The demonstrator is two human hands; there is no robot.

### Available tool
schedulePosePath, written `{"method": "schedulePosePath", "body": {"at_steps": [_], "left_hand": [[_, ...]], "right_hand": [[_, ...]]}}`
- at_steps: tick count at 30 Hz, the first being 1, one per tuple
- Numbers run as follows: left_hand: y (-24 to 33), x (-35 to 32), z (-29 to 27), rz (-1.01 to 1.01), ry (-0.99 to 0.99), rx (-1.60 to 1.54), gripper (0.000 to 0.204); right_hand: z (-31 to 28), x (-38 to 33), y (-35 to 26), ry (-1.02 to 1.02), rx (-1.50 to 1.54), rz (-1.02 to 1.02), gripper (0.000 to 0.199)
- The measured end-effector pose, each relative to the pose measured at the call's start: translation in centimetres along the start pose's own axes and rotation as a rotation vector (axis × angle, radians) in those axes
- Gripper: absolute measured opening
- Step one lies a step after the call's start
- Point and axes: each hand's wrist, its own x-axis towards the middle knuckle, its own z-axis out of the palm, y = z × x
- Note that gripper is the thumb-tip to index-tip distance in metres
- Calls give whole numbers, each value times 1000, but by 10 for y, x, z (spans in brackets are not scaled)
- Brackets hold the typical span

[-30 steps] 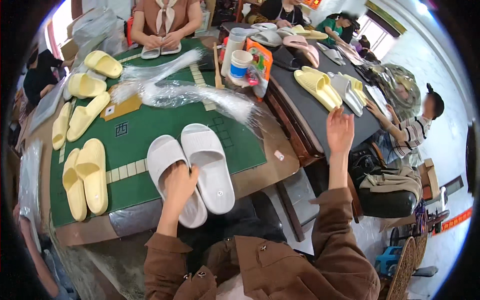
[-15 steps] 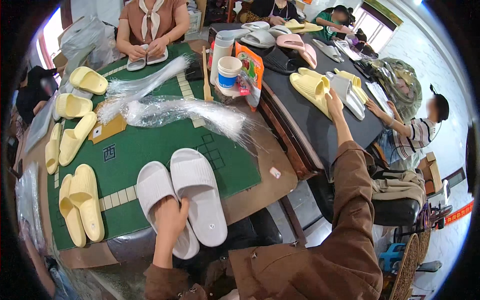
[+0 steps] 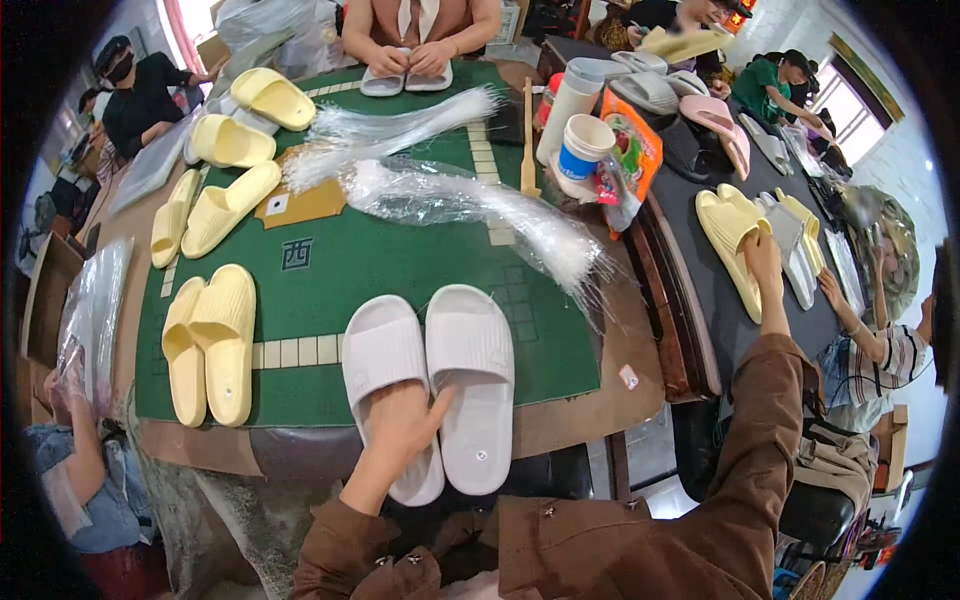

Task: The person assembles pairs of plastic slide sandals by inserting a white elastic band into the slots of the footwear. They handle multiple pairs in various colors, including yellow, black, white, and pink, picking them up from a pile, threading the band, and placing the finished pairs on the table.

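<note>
At the near edge of the green-topped table lies a pair of pale grey slide slippers, one left point(image 3: 383, 340) and one right point(image 3: 468, 335). My left hand point(image 3: 398, 425) has its fingers tucked under the left slipper's strap, its thumb against the right one; the fingertips are hidden. Across on the dark table, my right arm reaches to a pair of yellow slide slippers point(image 3: 728, 220). My right hand point(image 3: 766, 268) is hooked into the strap opening of the nearer one. Grey slippers point(image 3: 790, 245) and another yellow pair point(image 3: 803, 225) lie just beyond that hand.
Several yellow slippers point(image 3: 228, 345) line the green table's left side. Bundles of clear plastic strips point(image 3: 480, 215) cross its middle. A white cup point(image 3: 583, 150) and an orange pouch point(image 3: 632, 150) stand by the gap between tables. Co-workers sit around; one handles grey slippers point(image 3: 383, 82).
My view has swung left, so the tables and slippers sit further right in the picture. Both my hands keep to the same slippers. A co-worker at the back has lifted a yellow slipper.
</note>
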Motion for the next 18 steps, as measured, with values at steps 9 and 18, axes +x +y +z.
{"method": "schedulePosePath", "body": {"at_steps": [9, 18], "left_hand": [[-1, 6, 9, 138, 74, -34, 50], [-45, 11, -15, 292, 263, 114, 40]], "right_hand": [[-71, -109, -38, -131, 174, -51, 31], [-101, -285, -266, -289, 962, -309, 35]]}}
